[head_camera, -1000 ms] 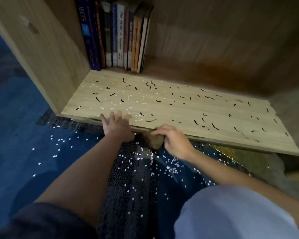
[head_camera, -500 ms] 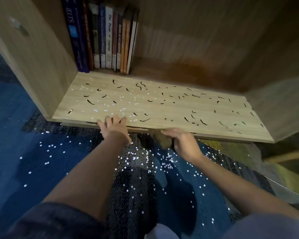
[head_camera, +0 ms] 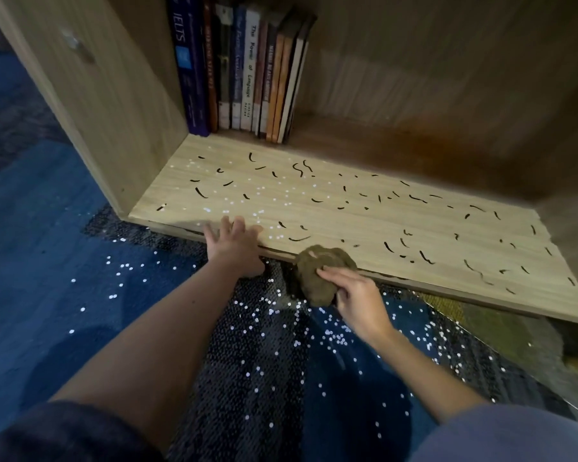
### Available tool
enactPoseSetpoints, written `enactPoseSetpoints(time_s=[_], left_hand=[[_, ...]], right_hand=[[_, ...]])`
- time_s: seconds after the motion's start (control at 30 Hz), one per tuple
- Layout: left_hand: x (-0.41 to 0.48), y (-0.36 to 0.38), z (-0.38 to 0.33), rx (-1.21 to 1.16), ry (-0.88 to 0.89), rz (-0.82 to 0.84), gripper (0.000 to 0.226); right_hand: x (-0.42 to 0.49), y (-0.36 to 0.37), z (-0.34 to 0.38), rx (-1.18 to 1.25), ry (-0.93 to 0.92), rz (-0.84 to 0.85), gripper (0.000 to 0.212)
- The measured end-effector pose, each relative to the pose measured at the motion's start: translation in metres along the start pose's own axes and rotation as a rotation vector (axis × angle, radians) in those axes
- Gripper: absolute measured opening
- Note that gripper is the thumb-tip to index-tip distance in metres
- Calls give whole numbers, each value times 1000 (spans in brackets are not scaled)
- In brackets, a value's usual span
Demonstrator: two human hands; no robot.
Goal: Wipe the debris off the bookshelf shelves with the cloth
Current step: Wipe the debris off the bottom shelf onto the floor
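Down at the front edge of the shelf [head_camera: 347, 221], the left hand [head_camera: 234, 245] rests open while the right hand [head_camera: 357, 295] grips the bunched cloth [head_camera: 321, 271], better flattened and drawn forward through the debris [head_camera: 201, 192].

Your cloth [head_camera: 321, 275] is olive-brown; the pale wood-grain shelf [head_camera: 347, 225] carries black squiggles [head_camera: 201, 192] and white dots [head_camera: 207, 210]; at eight o'clock, the carpet [head_camera: 47, 228] is blue.

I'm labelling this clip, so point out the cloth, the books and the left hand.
cloth [head_camera: 317, 275], head view, middle of the bundle
books [head_camera: 250, 68], head view, white spine
left hand [head_camera: 234, 246], head view, back of the hand
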State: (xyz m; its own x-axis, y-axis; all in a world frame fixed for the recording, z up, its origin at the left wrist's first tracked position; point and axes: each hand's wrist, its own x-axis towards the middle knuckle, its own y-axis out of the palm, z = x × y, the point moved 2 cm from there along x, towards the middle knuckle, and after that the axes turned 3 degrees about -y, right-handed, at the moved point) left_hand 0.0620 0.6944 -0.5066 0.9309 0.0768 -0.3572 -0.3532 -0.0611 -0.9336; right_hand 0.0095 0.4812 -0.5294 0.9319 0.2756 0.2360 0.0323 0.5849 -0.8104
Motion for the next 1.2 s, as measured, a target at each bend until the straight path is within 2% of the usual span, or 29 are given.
enactPoseSetpoints(time_s=[0.1,0.2,0.27,0.47,0.53,0.6,0.7,0.8,0.87,0.93,1.03,1.1,1.2], left_hand=[[-2,7,0,124,57,-119,83],[-5,15,-6,186,95,-206,82],[-5,16,-8,154,90,-217,75],[9,4,8,-160,50,-346,41],[11,2,15,-196,40,-406,38],[13,2,18,-192,24,-398,43],[16,8,22,-135,-14,-368,61],[16,21,21,-133,-9,-425,65],[16,25,21,-144,-23,-419,66],[19,28,24,-140,-21,-413,68],[21,27,24,-130,11,-455,80],[19,26,26,-166,5,-453,73],[16,27,27,-259,48,-535,40]], right_hand=[[2,2,6,36,-82,-46,61],[7,0,9,59,-89,-69,59],[14,-2,15,59,-105,-52,57],[66,-38,24,55,-66,-194,46],[100,-50,16,-15,13,-182,42],[135,-60,0,-128,79,-188,40],[187,-54,-27,-309,152,-82,43],[215,-19,-30,-380,194,110,45],[212,11,-20,-416,140,195,49],[199,33,-7,-444,40,209,52],[172,34,8,-365,-109,241,56],[146,27,16,-264,-180,276,51],[102,14,24,-78,-194,329,45]])
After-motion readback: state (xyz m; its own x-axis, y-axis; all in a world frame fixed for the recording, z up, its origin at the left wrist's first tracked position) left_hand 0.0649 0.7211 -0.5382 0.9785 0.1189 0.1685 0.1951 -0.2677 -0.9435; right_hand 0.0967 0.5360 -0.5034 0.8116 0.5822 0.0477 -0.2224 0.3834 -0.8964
